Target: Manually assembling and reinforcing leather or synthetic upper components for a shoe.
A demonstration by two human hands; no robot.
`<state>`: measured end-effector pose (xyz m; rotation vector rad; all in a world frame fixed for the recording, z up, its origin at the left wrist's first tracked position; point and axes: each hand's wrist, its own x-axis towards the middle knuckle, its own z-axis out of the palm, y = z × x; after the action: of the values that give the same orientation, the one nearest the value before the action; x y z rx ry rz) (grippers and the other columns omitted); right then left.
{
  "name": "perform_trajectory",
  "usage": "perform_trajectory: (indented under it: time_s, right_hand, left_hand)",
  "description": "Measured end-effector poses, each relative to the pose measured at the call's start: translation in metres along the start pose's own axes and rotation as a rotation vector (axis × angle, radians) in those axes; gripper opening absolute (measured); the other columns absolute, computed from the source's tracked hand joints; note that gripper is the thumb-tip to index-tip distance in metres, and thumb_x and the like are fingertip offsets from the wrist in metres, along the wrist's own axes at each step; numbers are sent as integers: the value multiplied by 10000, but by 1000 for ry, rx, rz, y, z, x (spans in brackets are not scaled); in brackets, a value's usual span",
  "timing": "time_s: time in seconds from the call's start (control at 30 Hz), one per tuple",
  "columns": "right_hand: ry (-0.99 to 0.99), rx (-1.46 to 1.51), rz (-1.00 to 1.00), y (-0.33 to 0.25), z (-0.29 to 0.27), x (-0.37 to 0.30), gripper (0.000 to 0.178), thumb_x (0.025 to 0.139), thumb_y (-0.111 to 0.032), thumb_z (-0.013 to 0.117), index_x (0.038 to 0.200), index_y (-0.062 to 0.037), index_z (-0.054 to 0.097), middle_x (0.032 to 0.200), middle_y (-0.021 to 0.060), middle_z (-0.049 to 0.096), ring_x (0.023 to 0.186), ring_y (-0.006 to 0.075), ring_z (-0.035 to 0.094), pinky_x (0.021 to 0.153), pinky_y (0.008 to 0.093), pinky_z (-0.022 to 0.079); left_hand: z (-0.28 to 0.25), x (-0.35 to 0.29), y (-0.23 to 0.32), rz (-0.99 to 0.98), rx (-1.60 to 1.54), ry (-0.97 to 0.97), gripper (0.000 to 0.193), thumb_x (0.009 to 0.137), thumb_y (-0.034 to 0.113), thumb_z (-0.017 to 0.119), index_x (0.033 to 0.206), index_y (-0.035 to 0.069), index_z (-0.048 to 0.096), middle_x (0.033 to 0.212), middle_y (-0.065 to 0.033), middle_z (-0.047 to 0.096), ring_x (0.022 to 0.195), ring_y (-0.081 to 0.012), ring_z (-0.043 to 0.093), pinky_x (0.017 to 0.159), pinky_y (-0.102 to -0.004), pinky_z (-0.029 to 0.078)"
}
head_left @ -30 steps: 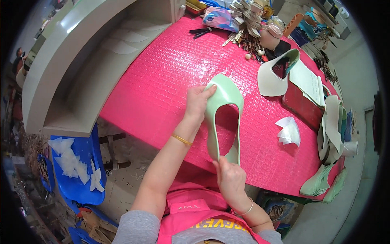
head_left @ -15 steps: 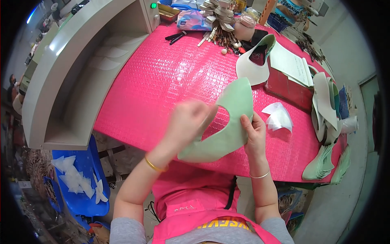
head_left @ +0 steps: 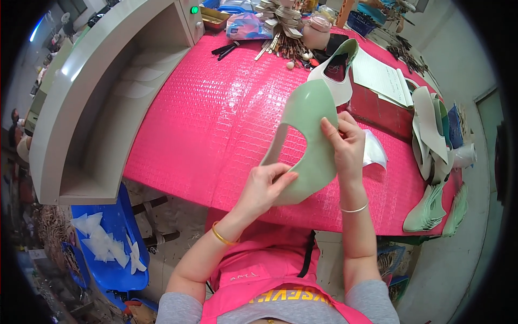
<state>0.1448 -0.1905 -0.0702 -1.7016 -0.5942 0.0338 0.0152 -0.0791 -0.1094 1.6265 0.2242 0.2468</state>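
The smooth, curved pale-green shoe upper (head_left: 319, 154) is up over the glossy pink bench (head_left: 178, 156), left hand (head_left: 265, 186) pinching its lower part, right hand (head_left: 348, 141) gripping its right edge; a translucent white sheet (head_left: 375, 149) lies just right of that hand.

white glare on pink tabletop (head_left: 183, 129), black curved fisheye edges

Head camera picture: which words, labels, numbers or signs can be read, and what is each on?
I won't copy the wording, but here is where it stands:
Grey shirt: large yellow lettering, partly covered.
Pink apron: small pale lettering.
White notepad: handwriting too small to read.
Blue-and-pink packet: any print too small.
Dark item by the white curved piece: unclear pale marks.
Green curved piece: none visible.
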Motion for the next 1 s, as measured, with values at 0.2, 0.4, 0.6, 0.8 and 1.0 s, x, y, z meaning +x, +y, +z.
perform_trajectory:
  time_s: [0.2, 0.4, 0.6, 0.8, 1.0]
  right_hand:
    - [-80, 150, 87, 8, 2, 18, 194, 751, -135, 637, 688, 47, 615, 655, -14, 440, 570, 48, 395, 486, 205, 301]
    - [-412, 601, 495, 28, -17, 26, 506, 857, -447, 440, 952, 26, 590, 780, 18, 538, 674, 79, 500, 576, 208, 392]
    - [-903, -133, 74, -22, -14, -45, 512, 635, 14, 595, 1135, 18, 484, 1035, 113, 579, 902, 245, 549, 738, 342, 448]
    - [-745, -1307, -749, 30, -7, -36, 219, 658, -117, 517, 847, -18, 568, 737, 60, 508, 778, 187, 484, 713, 290, 384]
    - [-725, -1237, -704, 53, 4, -68, 461, 716, -89, 447, 1161, 26, 423, 1153, 162, 465, 1099, 248, 436, 925, 332, 333]
  left_hand:
    - [-10, -46, -19, -303, -140, -93, 200, 801, 152, 583, 858, -39, 604, 645, -12, 561, 615, -34, 469, 537, -215, 386]
    - [-6, -55, -31, 7, -322, -220, 284, 720, 57, 661, 980, -12, 569, 850, -42, 541, 831, -122, 510, 756, -227, 403]
    - [-13, -34, -23, 173, -440, 531, 453, 777, 23, 585, 1187, 19, 394, 1165, -84, 350, 1138, -178, 328, 969, -308, 267]
    - [-66, -25, -4, 563, 581, 254, 249, 770, 14, 492, 1011, 1, 551, 1062, -150, 543, 1039, -307, 490, 943, -378, 337]
    - [-29, -17, -64, 485, 1063, -202, 440, 778, 246, 550, 1169, 61, 469, 1204, -108, 469, 1146, -230, 413, 962, -415, 308]
